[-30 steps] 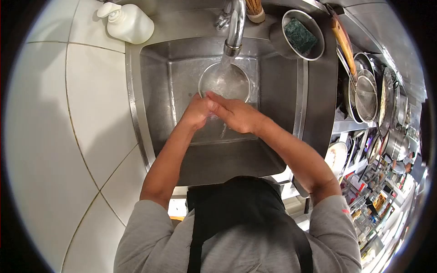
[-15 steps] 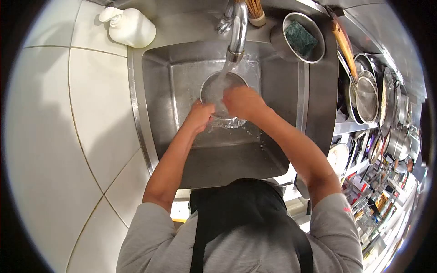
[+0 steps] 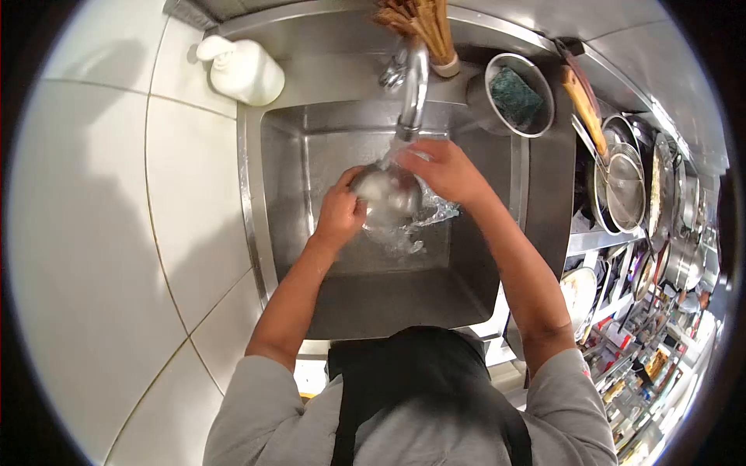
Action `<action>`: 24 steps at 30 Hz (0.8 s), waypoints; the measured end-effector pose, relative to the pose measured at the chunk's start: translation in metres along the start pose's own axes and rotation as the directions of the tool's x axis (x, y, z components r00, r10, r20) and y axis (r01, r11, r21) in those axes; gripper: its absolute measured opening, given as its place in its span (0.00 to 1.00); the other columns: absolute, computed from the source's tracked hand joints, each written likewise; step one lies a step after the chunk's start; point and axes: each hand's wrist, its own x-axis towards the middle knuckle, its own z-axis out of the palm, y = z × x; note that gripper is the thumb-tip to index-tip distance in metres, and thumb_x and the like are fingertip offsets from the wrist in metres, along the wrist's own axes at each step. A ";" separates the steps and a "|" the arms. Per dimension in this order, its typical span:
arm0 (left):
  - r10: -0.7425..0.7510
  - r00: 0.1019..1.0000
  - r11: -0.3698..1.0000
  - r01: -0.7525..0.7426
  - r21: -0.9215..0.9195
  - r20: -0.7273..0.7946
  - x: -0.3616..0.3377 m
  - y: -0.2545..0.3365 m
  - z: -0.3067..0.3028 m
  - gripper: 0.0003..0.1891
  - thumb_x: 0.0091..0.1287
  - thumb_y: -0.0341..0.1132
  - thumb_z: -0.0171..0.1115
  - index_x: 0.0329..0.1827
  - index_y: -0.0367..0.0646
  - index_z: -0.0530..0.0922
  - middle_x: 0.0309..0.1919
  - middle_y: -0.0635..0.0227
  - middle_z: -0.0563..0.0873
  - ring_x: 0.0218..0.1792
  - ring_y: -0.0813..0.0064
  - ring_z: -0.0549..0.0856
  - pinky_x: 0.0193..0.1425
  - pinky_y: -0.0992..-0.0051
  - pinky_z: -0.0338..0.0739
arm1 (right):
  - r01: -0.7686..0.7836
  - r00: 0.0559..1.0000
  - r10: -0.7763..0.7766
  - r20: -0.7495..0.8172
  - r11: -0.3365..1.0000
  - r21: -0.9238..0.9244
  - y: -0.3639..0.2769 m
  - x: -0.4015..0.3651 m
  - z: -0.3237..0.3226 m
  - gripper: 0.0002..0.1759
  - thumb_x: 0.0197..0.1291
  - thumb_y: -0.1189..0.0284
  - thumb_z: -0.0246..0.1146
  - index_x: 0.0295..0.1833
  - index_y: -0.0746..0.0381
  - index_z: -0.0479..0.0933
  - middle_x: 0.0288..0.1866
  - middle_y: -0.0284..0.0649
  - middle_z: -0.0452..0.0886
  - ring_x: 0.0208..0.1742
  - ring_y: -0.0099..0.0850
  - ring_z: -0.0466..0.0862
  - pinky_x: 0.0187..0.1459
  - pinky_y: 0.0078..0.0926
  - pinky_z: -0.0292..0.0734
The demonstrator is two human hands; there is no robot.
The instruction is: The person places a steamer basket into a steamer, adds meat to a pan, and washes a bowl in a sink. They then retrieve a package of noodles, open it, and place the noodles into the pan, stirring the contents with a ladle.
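Under the running tap (image 3: 414, 93), within the sink (image 3: 373, 299), the bowl (image 3: 386, 196) is gripped at its left side by the left hand (image 3: 340, 208); its far right edge is partly hidden by the right hand (image 3: 447, 172), whose blurred grip cannot be told. The sink is flanked by a soap bottle (image 3: 249, 75) at left and a sponge-filled pot (image 3: 487, 123) at right, with a brush (image 3: 431, 35) placed behind the tap.
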 end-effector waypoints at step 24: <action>0.245 0.820 0.928 -0.043 0.371 -0.517 -0.168 0.097 -0.100 0.19 0.75 0.25 0.47 0.63 0.23 0.77 0.72 0.46 0.74 0.69 0.49 0.77 0.74 0.59 0.71 | 0.156 0.978 -0.187 -0.093 0.950 -0.271 0.073 -0.227 0.054 0.46 0.59 0.64 0.71 0.81 0.58 0.60 0.73 0.59 0.71 0.68 0.56 0.78 0.63 0.46 0.78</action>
